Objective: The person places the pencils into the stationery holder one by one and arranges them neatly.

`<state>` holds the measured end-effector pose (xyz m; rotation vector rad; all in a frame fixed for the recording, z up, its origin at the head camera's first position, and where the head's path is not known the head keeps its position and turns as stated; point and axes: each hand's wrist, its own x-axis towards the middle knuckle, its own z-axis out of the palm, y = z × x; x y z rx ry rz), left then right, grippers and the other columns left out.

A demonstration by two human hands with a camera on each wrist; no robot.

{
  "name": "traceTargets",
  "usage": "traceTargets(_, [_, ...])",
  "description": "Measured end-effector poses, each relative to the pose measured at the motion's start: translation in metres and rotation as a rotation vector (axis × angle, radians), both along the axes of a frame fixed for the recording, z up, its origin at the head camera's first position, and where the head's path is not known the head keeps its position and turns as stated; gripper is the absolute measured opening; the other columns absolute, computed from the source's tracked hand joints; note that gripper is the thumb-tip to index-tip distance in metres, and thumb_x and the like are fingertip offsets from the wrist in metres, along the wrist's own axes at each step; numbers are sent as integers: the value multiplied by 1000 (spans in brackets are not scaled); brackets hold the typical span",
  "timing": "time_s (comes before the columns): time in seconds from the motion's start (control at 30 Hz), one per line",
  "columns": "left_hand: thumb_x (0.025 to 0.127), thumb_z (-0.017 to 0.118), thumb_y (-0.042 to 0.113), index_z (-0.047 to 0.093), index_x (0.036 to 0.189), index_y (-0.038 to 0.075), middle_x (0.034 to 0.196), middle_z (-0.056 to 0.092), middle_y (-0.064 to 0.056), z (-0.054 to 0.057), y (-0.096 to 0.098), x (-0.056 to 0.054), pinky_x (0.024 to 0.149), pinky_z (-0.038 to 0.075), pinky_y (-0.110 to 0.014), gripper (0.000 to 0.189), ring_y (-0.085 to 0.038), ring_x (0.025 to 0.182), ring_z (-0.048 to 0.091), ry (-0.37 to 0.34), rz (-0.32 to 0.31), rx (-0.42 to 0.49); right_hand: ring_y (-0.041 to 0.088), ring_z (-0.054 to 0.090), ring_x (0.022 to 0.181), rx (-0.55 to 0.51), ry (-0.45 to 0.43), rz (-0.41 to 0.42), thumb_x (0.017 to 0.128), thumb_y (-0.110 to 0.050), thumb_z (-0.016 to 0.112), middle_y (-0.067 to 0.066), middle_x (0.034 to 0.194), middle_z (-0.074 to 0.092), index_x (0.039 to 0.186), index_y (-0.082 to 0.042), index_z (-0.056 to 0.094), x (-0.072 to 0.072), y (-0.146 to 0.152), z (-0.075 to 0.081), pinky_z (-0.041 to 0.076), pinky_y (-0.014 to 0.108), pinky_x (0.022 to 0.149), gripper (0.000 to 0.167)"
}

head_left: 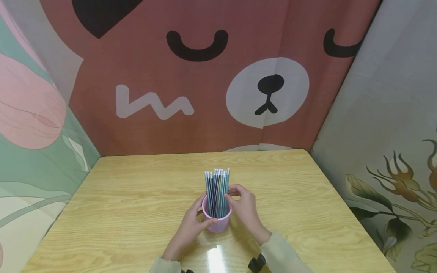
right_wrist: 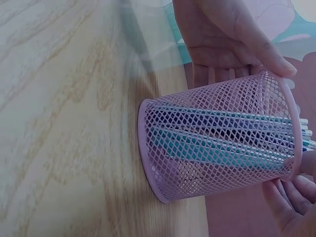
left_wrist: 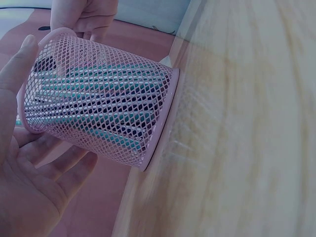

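Note:
A pink mesh pencil cup (head_left: 218, 226) stands upright on the table, holding a bunch of blue-green and dark pencils (head_left: 217, 193) with their eraser ends up. My left hand (head_left: 191, 226) holds the cup from the left, thumb at the near rim and fingers around the far side. At the right rim, my right hand (head_left: 244, 206) grips the cup edge, one digit inside against the pencils and other fingers outside. Through the mesh in the right wrist view, the pencils (right_wrist: 212, 148) lean at slightly different angles. The fingertip inside is partly hidden.
The cup rests on a light wood-grain table (head_left: 136, 189). Behind it hangs a reddish-brown cloth (head_left: 205, 132) with a cartoon bear face, and patterned cloths flank both sides. A black wrist device (head_left: 257, 263) sits near the right sleeve.

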<state>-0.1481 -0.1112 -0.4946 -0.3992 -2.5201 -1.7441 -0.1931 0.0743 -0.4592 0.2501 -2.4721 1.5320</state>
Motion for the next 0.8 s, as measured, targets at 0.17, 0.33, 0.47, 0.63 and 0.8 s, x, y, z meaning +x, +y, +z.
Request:
traceTargets(0.17, [78,78,31,28,152,12,154,37,-17,-1,0,-1,106,49,-46,91,-38,134,45,12,5,-3,24,71,86,-5,-13,13,82,-4,74,13,94,74,99,-3,68,0,1,-2,61,20,69,18])
traceTargets(0.33, [78,78,31,28,152,13,154,37,-16,0,-1,0,106,49,-48,91,-38,134,45,3,10,-6,24,71,86,-8,-36,21,81,-5,74,12,94,74,99,-3,68,0,1,0,62,22,74,19])
traceTargets(0.47, [78,77,32,26,153,13,155,34,-16,1,-1,1,107,47,-50,93,-39,134,45,-14,12,-12,22,70,88,9,-64,26,83,-12,74,10,95,74,101,-5,69,0,3,-1,62,24,76,19])
traceTargets(0.63, [80,76,34,20,154,10,157,29,-18,2,-2,2,107,44,-57,96,-44,129,49,-37,3,-30,23,69,93,50,-84,17,88,-21,70,9,100,73,105,-5,68,-1,12,0,62,28,78,23])
traceTargets(0.8, [95,60,29,19,155,10,154,35,-16,5,-8,1,107,45,-58,75,-42,131,47,14,16,-35,26,67,100,104,-71,33,92,-20,65,11,105,72,110,-3,66,-3,28,5,62,32,81,25])
